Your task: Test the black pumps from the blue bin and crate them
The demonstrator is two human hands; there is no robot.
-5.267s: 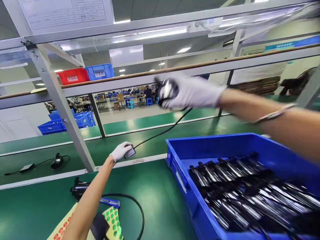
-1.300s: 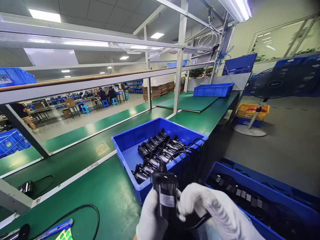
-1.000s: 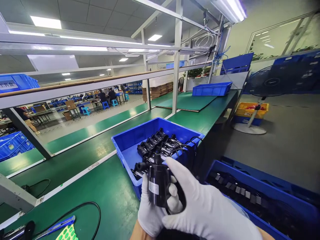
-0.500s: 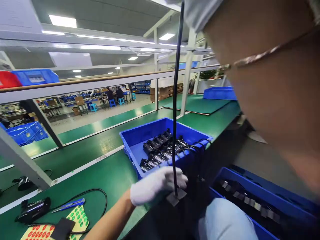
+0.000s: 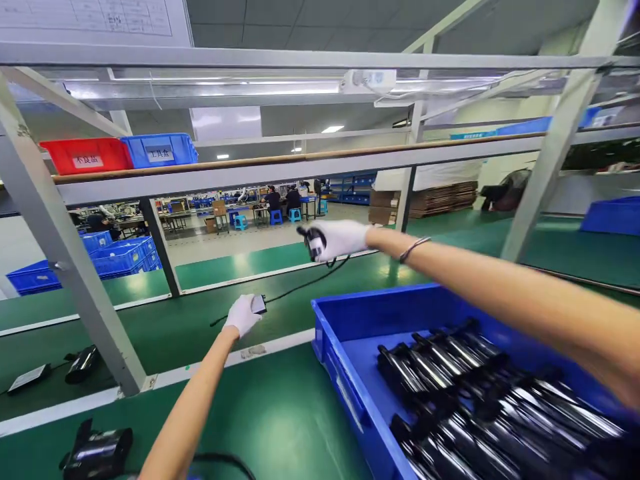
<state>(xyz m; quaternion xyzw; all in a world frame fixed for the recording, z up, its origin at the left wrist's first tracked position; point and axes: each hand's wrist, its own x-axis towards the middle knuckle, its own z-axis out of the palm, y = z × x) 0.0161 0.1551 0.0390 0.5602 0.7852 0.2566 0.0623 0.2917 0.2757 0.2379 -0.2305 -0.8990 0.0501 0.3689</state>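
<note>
My right hand (image 5: 345, 240), in a white glove with a bracelet at the wrist, is closed round a black cylindrical device (image 5: 315, 245) above the far green strip. A thin black cable (image 5: 297, 288) runs from near it down toward my left hand. My left hand (image 5: 243, 316), also gloved, is closed on a small flat rectangular piece (image 5: 259, 305) with a pale face and dark edge. Similar glossy black devices (image 5: 450, 363) lie in rows in the blue bin (image 5: 350, 400) below my right arm. Another black device (image 5: 97, 453) rests at the lower left.
A grey metal post (image 5: 85, 253) stands left of my left hand. A device (image 5: 83, 365) and a flat pale piece (image 5: 29, 379) lie behind it. Red (image 5: 87, 157) and blue (image 5: 160, 149) boxes sit on the upper rail. People (image 5: 273, 199) sit in the background.
The view has swung right and levelled. My left hand has moved from beside the upright cable to the far strip. My right arm now reaches forward, its hand holding a device.
</note>
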